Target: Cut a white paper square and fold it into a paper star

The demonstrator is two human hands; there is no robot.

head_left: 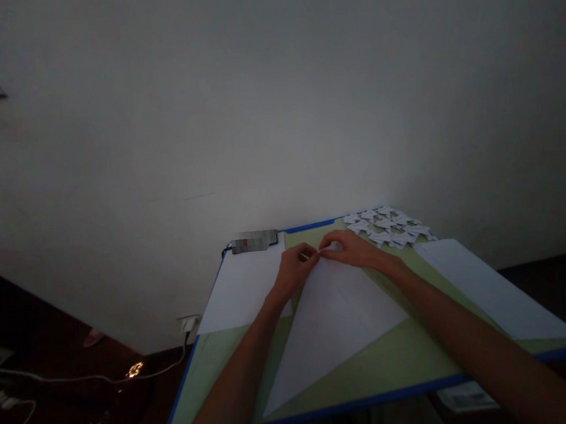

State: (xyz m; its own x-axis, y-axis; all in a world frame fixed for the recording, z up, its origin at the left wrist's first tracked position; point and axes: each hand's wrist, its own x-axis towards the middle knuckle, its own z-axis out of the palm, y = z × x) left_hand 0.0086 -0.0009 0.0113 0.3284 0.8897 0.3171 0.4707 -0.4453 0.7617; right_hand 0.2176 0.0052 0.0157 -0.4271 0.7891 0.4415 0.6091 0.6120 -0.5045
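A white sheet of paper (333, 319), folded into a long triangle, lies on a green table (388, 364) with a blue edge. My left hand (295, 270) and my right hand (352, 247) meet at the sheet's far tip. Both pinch the paper there, fingers pressed together. My forearms reach in from the bottom of the view.
A heap of several small folded white paper pieces (386, 225) lies at the table's far right corner. Flat white sheets lie to the left (240, 290) and right (490, 290). A dark device (254, 241) sits at the far edge by the wall. Cables (80, 378) run over the dark floor on the left.
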